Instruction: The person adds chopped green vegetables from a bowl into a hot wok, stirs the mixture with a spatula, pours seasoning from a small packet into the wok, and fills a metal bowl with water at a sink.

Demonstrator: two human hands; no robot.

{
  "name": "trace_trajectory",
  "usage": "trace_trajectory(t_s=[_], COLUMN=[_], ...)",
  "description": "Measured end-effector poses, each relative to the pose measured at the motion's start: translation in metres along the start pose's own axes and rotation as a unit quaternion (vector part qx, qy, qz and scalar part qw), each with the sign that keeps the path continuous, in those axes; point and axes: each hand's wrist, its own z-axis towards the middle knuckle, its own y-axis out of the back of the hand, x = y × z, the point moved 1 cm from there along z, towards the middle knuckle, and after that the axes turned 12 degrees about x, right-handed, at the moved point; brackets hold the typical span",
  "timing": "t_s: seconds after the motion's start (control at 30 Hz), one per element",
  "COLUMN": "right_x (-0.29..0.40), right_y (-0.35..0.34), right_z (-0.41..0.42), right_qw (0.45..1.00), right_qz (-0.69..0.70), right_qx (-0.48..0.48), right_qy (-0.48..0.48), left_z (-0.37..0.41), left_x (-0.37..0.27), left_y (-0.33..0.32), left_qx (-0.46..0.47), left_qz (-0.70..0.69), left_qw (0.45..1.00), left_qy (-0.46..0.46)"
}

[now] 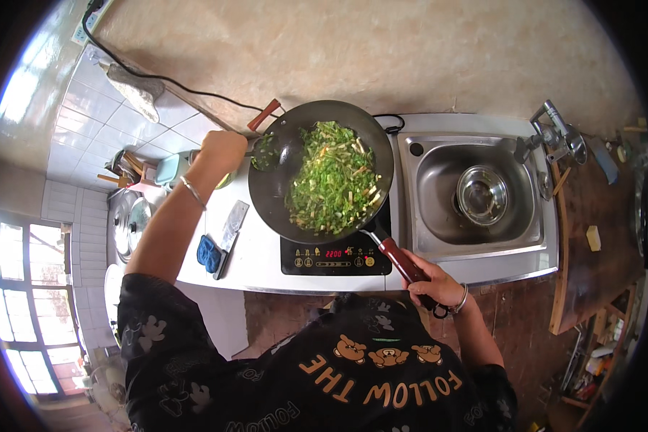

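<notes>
A dark wok (272, 208) sits on a black induction cooker (297, 270). Chopped leafy greens (332, 178) with pale stem pieces fill its middle and right side. My right hand (437, 283) grips the wok's reddish-brown handle (397, 259) near its end. Over the wok's left rim, my left hand (224, 154) is closed around the handle of a dark cooking ladle or turner, most of that handle being hidden. The utensil's head (265, 152) rests inside the left wall of the wok and has bits of greens on it.
A cleaver (232, 229) and blue cloth (209, 254) lie left of the cooker. Right of it is a steel sink (432, 227) holding a metal bowl (482, 195), below a faucet (556, 127). A black cord (178, 83) runs along the wall. Pot lids (140, 216) stand far left.
</notes>
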Motion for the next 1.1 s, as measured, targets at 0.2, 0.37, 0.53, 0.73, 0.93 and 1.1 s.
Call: trace_trajectory(t_s=[0.2,0.37,0.53,0.73,0.93,1.1], right_x=[0.007,0.006,0.004,0.003,0.002,0.002], right_y=[0.004,0.006,0.004,0.002,0.002,0.002], right_z=[-0.002,-0.002,-0.001,0.002,0.001,0.001], right_qw=[1.000,1.000,1.000,1.000,1.000,1.000], right_qz=[-0.008,-0.001,0.011,-0.013,-0.028,-0.026], right_qx=[0.006,-0.003,-0.005,-0.005,0.004,0.014], right_qy=[-0.025,-0.019,-0.009,-0.010,-0.002,0.000], left_z=[0.049,0.024,-0.035,-0.090,-0.128,-0.122], left_x=[-0.051,-0.077,-0.071,-0.026,-0.009,-0.041], left_y=[0.022,0.041,0.013,-0.003,0.004,-0.028], left_qx=[-0.065,-0.093,-0.098,-0.139,0.015,-0.017], left_qz=[-0.018,-0.001,0.037,0.026,-0.029,-0.089], left_qw=[0.995,0.965,0.954,0.959,0.981,0.969], left_qy=[-0.076,-0.247,-0.283,-0.244,-0.189,-0.231])
